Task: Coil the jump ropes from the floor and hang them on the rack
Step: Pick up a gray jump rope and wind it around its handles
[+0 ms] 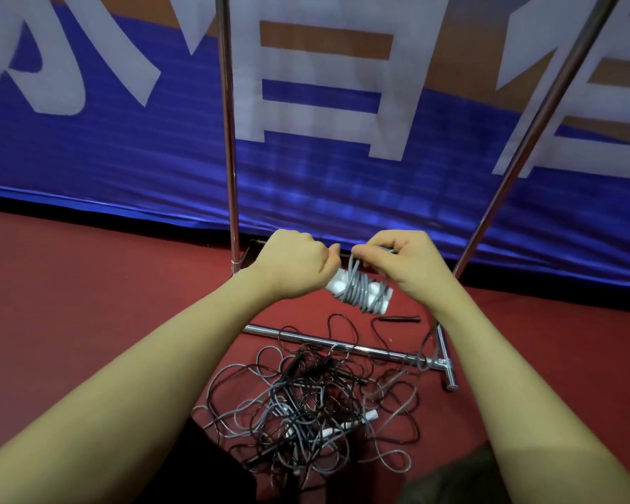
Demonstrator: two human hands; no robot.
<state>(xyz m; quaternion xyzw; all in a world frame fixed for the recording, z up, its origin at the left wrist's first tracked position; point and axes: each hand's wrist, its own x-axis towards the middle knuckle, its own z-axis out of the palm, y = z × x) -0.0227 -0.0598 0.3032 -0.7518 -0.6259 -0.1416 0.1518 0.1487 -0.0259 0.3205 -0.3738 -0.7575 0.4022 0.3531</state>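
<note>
A grey jump rope (357, 291) is wound around its two white handles (373, 298), held in the air in front of me. My left hand (295, 263) grips the upper ends of the handles. My right hand (401, 261) pinches the grey cord above the bundle. The cord trails down past my right wrist to the floor. A tangled pile of black and grey jump ropes (306, 401) lies on the red floor below my hands. The metal rack (228, 140) stands right behind, its upright poles rising out of view.
The rack's base bar (342, 345) and foot (446, 369) lie on the floor just beyond the pile. A black handle (399, 319) rests past the bar. A blue and white banner (124, 140) covers the wall behind. Bare red floor (70, 285) extends left.
</note>
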